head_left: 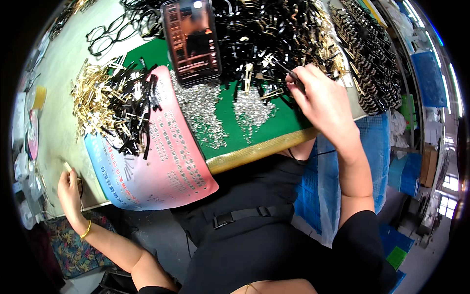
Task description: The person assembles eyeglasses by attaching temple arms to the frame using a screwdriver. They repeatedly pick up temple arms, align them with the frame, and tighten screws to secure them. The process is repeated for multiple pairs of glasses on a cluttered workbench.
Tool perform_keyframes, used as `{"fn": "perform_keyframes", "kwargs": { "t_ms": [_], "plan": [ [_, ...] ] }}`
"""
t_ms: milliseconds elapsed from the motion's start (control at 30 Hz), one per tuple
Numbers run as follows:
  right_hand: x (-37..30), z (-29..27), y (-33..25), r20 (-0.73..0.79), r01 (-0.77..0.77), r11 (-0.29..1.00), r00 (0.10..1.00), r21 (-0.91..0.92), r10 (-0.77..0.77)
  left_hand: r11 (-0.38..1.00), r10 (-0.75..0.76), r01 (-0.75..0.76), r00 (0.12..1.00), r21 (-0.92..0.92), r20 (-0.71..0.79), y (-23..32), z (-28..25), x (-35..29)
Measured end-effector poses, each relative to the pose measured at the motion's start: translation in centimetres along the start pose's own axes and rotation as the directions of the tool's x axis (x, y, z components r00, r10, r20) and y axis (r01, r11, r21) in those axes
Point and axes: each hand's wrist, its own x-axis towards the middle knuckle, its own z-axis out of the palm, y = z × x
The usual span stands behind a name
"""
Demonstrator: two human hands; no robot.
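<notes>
My right hand [323,98] is closed round a thin dark tool [293,77]. The tool's tip points left over a pile of black eyeglass temples [264,29]; its exact kind is unclear. At the table's left edge, my left hand [71,193] has its fingers drawn together, with a small pale piece at the fingertips and something dark beside them. Small silver metal bits [203,112] are spread on the green mat [235,142], with a second heap [252,110] nearer my right hand. Gold and black temples [115,93] lie heaped on a pink and blue printed sheet [166,166].
A phone [192,41] with its screen lit stands among the temples. Black eyeglass frames [110,36] lie at the far left. Dense rows of dark temples [367,54] cover the right side. A yellowish strip [264,149] edges the table. Blue crates [362,137] stand below on the right.
</notes>
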Motion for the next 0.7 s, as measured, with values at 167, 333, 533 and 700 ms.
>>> {"fn": "perform_keyframes", "kwargs": {
  "t_ms": [167,333,533,700],
  "plan": [
    [2.2,0.4,-0.3,-0.018,0.065,0.995,0.998,-0.07,-0.066,0.909,0.325,-0.175,0.865,0.378,-0.382,2.6,2.0,-1.1],
    [3.2,0.1,1.4,0.023,-0.067,0.986,0.997,-0.152,0.071,0.892,0.424,-0.444,0.749,0.089,-0.51,12.3,7.3,-8.1],
    [3.8,1.3,1.1,-0.017,0.006,0.989,1.0,-0.148,-0.008,0.85,0.384,-0.515,0.752,-0.114,-0.535,14.5,9.4,-10.1],
    [2.9,1.6,1.1,0.013,0.019,0.975,1.0,-0.22,-0.016,0.845,0.379,-0.516,0.762,-0.139,-0.525,16.2,8.9,-9.9]
  ]
}}
